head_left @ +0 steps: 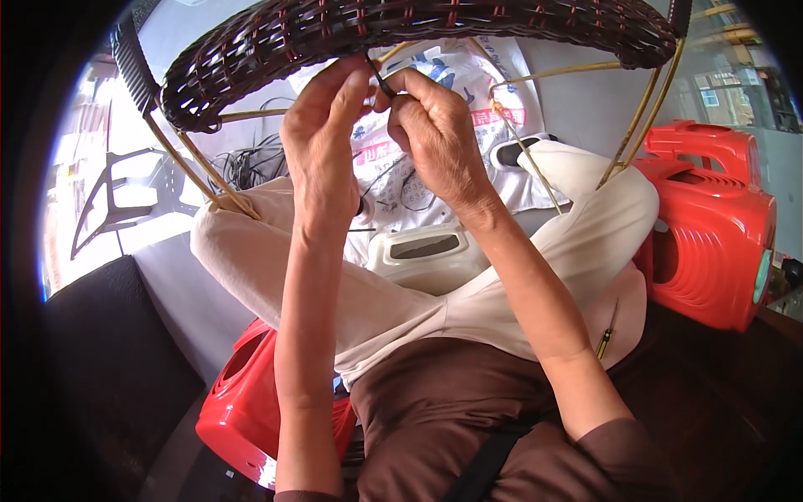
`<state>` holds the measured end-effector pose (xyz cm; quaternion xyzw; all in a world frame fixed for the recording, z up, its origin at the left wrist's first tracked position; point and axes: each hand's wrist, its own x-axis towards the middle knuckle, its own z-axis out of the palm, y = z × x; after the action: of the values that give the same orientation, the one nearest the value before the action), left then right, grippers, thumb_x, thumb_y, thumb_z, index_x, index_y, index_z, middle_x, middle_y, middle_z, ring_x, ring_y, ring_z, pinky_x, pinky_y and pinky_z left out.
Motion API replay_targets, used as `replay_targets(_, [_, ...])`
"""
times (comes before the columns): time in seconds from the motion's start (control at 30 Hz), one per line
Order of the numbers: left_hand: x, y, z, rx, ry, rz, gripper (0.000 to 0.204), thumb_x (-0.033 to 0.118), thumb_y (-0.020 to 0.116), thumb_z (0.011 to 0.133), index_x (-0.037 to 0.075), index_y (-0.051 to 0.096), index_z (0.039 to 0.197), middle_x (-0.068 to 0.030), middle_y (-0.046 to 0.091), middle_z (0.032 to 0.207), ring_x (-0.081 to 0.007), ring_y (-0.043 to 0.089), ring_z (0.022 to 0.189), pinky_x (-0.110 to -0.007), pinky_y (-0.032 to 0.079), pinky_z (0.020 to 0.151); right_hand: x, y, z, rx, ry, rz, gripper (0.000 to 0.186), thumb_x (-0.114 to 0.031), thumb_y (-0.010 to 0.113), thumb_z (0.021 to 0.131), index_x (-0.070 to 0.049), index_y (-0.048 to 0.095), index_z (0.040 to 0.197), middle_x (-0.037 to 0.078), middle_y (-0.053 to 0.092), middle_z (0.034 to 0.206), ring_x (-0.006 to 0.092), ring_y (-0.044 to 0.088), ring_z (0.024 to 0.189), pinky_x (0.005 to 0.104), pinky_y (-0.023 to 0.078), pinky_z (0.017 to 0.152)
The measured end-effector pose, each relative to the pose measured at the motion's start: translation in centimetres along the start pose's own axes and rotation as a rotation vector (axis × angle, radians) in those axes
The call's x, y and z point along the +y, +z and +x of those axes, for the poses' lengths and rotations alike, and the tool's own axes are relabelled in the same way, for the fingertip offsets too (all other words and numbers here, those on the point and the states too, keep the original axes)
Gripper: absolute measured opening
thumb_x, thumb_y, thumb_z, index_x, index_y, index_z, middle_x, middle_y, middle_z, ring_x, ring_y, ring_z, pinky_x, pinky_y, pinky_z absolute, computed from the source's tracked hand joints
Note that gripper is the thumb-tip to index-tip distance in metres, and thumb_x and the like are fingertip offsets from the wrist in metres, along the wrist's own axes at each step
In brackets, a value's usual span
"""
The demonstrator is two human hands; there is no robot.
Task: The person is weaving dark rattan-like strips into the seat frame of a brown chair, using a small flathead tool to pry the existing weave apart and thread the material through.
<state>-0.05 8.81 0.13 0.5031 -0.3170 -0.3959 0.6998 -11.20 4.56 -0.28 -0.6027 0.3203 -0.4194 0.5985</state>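
Observation:
A dark brown wicker panel [418, 27], woven from glossy strands, spans the top of the view. It is fixed on a yellowish metal frame [640, 117], whose bars come down to my thighs. Both of my hands are raised to the panel's lower edge, close together. A short dark weaving strand [380, 80] runs down from that edge between them. My right hand [437, 138] pinches the strand's lower end. Close beside it, my left hand [322, 138] is closed with its fingertips up against the weave; what lies in its pinch is hidden.
A printed white plastic sack [493, 75] lies on the floor beyond my knees, with a tangle of dark strands [255, 163] to its left. A white stool [418, 259] stands between my legs. Red plastic stools [711, 234] are at right, another red stool [242, 410] lower left. A yellow-handled tool [604, 343] lies by my right thigh.

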Motion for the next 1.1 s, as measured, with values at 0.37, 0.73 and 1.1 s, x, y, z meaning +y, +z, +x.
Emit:
replay_targets(0.37, [-1.6, -0.9, 4.0, -0.197, -0.035, -0.604, 0.013, -0.004, 0.061, 0.086, 0.003, 0.068, 0.095, -0.0074, 0.069, 0.095, -0.0185, 0.065, 0.096, -0.036, 0.049, 0.097, 0.4, -1.0, 0.1, 0.126, 0.087, -0.072, 0.018, -0.006, 0.049, 0.095, 0.001, 0.064, 0.087, 0.003, 0.056, 0.057, 0.0093, 0.052, 0.051, 0.0268, 0.043, 0.049])
replay_targets(0.73, [-2.0, -0.5, 3.6, -0.207, 0.031, -0.517, 0.022, -0.008, 0.063, 0.084, 0.002, 0.065, 0.103, -0.0096, 0.070, 0.099, -0.0164, 0.067, 0.093, -0.030, 0.054, 0.091, 1.9, 1.0, 3.6, 0.454, 0.103, 0.203, 0.012, -0.007, 0.061, 0.088, 0.004, 0.065, 0.085, 0.007, 0.062, 0.062, 0.0126, 0.060, 0.048, 0.0248, 0.048, 0.040])
replay_targets(1.1, [-2.6, -1.3, 4.4, -0.228, 0.042, -0.430, 0.017, -0.007, 0.065, 0.083, 0.002, 0.067, 0.098, -0.0105, 0.070, 0.096, -0.0178, 0.067, 0.091, -0.031, 0.053, 0.091, 1.2, -1.1, 1.2, 0.338, 0.217, 0.215, 0.015, -0.014, 0.067, 0.085, -0.001, 0.067, 0.091, 0.006, 0.064, 0.071, 0.0160, 0.066, 0.062, 0.0254, 0.052, 0.054])
